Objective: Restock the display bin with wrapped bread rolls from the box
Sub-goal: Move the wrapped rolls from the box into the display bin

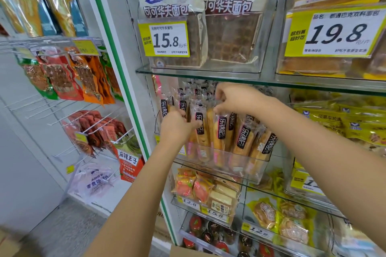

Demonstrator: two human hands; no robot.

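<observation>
A clear plastic display bin (246, 166) on the middle glass shelf holds several long wrapped bread rolls (243, 139) standing upright, each with a black label. My left hand (177, 125) grips the rolls at the bin's left side, fingers closed around their wrappers. My right hand (236, 98) is higher, pinching the wrapper top of a roll near the bin's middle. A corner of the cardboard box (188, 252) shows at the bottom edge, below the shelves.
Above, a glass shelf (200, 73) carries waffle bread packs with a 15.8 price tag (167, 39). Yellow snack packs (342, 123) sit to the right. More bread bins are below. Hooks with hanging snack bags (69, 75) jut out at the left.
</observation>
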